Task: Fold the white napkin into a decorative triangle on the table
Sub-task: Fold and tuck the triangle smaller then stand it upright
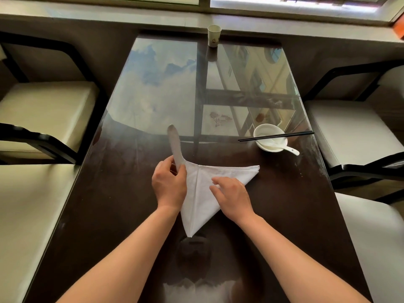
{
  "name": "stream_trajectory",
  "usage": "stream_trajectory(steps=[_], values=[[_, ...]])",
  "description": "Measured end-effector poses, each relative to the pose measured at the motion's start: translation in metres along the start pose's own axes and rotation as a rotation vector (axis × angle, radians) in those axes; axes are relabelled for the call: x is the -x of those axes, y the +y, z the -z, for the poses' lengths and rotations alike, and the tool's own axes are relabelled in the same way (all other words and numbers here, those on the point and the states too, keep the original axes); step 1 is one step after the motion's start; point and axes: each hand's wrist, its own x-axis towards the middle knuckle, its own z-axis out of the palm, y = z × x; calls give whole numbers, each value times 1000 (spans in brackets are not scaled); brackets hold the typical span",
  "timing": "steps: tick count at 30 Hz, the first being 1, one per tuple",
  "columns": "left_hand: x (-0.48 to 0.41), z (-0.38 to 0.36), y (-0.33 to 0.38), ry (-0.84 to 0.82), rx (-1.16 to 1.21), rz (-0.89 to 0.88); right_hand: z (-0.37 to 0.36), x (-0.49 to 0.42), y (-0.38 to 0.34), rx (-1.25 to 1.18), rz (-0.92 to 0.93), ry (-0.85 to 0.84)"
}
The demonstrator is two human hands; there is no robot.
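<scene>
The white napkin [200, 200] lies on the dark glass-topped table [122, 193], folded into a triangle whose point faces me, with a crease down its middle. My left hand [169, 183] pinches the napkin's left corner and holds that flap lifted upright, its tip curling away from me. My right hand [232, 199] rests flat on the right half of the napkin, fingers spread and pressing it down. The right corner of the napkin lies flat toward the bowl.
A white bowl [264, 130] with a white spoon [291, 150] and black chopsticks [276, 136] across it sits to the right beyond the napkin. A paper cup [214, 36] stands at the table's far edge. Cream-cushioned chairs [43, 110] flank both sides.
</scene>
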Motion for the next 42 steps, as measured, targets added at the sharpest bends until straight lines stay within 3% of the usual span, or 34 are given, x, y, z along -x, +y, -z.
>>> stream_trajectory(steps=[2,5,8,13,16,23,31,42], values=[[4,-6,6,2,-58,-95,7,-6,-13,-220,-100,-25],[8,-15,15,-25,-137,-205,19,-19,-36,-739,-201,-103],[13,-22,22,-74,-207,-285,31,-35,-51,-958,-229,-129],[25,-30,21,-156,-207,-406,36,-51,-55,-728,-281,55],[35,-26,11,-205,-160,-437,39,-52,-44,-710,-327,132],[78,-8,-43,-224,-354,-547,44,-40,0,-803,-448,91],[106,-8,-63,-446,-590,-791,41,-38,30,-650,-549,185],[101,-13,-67,-417,-645,-847,37,-37,47,-495,-661,279]])
